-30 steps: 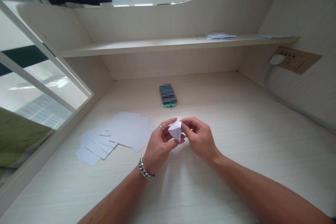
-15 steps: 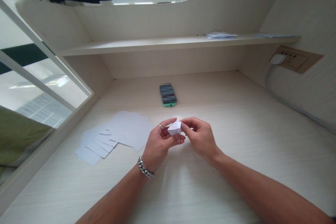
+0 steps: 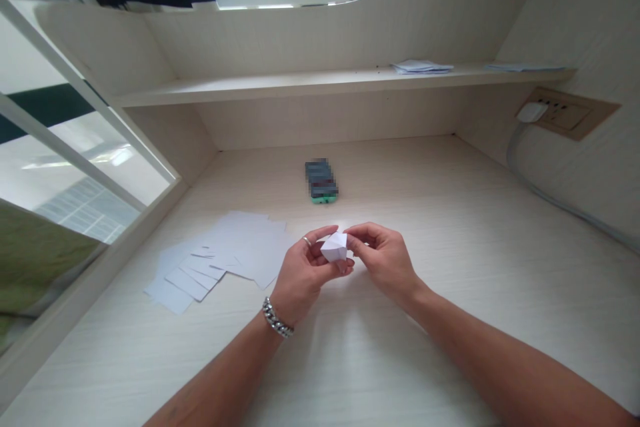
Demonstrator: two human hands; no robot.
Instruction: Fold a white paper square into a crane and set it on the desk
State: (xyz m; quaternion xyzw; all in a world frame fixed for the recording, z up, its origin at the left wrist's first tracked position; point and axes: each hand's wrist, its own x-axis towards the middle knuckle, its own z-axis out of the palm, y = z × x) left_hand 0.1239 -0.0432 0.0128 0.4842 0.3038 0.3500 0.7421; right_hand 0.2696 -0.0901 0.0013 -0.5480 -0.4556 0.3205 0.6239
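Note:
A small white piece of folded paper (image 3: 334, 247), with several flat faces, is held above the desk between both hands. My left hand (image 3: 306, 267), with a ring and a chain bracelet on the wrist, curls its fingers and thumb around the left and lower sides of the paper. From the right, my right hand (image 3: 383, 255) pinches the paper's edge between thumb and forefinger. The fingers partly cover the paper's underside. To the left of my left hand, loose white paper sheets (image 3: 250, 237) lie overlapping on the desk.
Behind the hands, a dark, pixelated object with a green end (image 3: 323, 180) lies on the pale desk (image 3: 450, 213). A stack of papers (image 3: 421, 67) rests on the shelf (image 3: 300, 85) above. At right, a cable (image 3: 555, 197) runs from a wall socket (image 3: 570, 113).
The folded paper has turned slightly between my fingers, so its faces show at another angle. Both hands keep nearly the same place and grip.

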